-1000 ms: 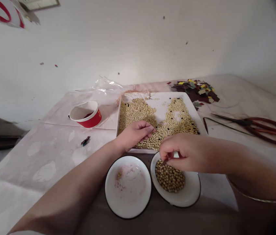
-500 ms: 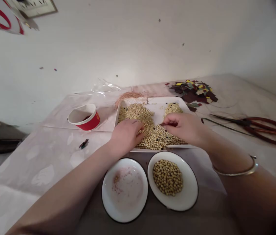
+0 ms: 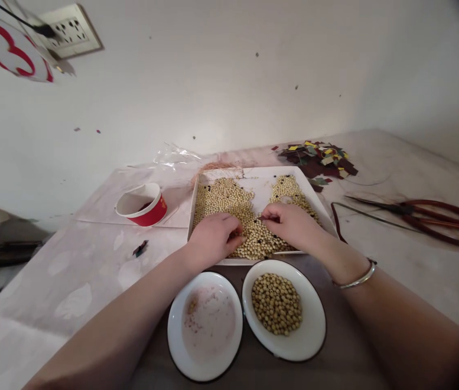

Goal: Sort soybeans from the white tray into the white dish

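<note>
Pale beads [image 3: 223, 203] spread in the white tray [image 3: 260, 194], both our hands at them.
Our right hand [image 3: 288, 221], thumb and index together, pinches a small dark piece [image 3: 262, 218]; our left hand [image 3: 218, 235] is curled, can't tell if it grips anything. Our hands hide some beads and front edge. Nearer us: left bowl [image 3: 175, 330], right bowl [image 3: 312, 327] with darker beads [image 3: 277, 303]. Paper cup [image 3: 150, 212] left, scissors [image 3: 410, 207] right, scraps [image 3: 316, 157] behind.
</note>
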A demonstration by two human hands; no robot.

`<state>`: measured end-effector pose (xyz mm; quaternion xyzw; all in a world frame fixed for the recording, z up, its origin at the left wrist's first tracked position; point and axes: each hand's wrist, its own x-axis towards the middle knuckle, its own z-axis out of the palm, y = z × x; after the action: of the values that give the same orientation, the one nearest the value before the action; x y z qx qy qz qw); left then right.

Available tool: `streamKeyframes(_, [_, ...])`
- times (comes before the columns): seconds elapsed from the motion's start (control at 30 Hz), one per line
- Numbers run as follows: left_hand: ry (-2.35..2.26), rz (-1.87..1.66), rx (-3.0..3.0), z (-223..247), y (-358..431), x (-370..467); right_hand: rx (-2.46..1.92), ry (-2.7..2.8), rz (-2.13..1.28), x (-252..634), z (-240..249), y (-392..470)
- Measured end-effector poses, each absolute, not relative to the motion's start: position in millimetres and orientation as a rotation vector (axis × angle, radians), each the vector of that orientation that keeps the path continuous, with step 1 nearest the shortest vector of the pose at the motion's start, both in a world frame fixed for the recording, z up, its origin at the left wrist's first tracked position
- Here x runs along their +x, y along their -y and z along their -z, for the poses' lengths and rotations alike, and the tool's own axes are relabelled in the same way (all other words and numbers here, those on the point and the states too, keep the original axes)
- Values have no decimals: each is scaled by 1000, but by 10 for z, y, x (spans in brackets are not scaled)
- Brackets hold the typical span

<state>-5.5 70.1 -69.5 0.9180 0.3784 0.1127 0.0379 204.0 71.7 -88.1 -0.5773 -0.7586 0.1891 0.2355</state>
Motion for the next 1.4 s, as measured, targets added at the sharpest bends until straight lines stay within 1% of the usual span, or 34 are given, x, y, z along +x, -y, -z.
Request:
streamKeyframes(0.07, [-1086,-351,2822,694,-699,-57,-1583,2095,-513,2041,888,-726])
streamKeyframes(0.17, [-1093,-334,2815,700,-702,-61,-1586,2106,-493,2042,901,-741])
streamKeyframes(0.47, [-1397,-365,2724,701,-715,-66,-1562,2104,-471,2047,934,-763])
streamKeyframes(0.57, [-1435,-455,2678,692,-710,-76,-1543,2088,-450,2011,890,-732])
streamKeyframes(0.67, [-1327,-670,2680,674,-701,-91,-1472,2070,-447,1932,833,-677])
streamKeyframes(0.8, [-1062,-1019,2770,643,-686,-107,-1330,2100,-588,1827,806,-615])
streamKeyframes(0.9, [-901,-1142,2849,625,-672,-106,-1270,2124,-746,1795,821,-602])
streamKeyframes(1.1, [-684,-1003,3011,605,-657,-94,-1226,2033,-989,1775,794,-591])
streamKeyframes(1.4, [-704,-999,2994,626,-681,-113,-1154,2034,-1145,1789,766,-573])
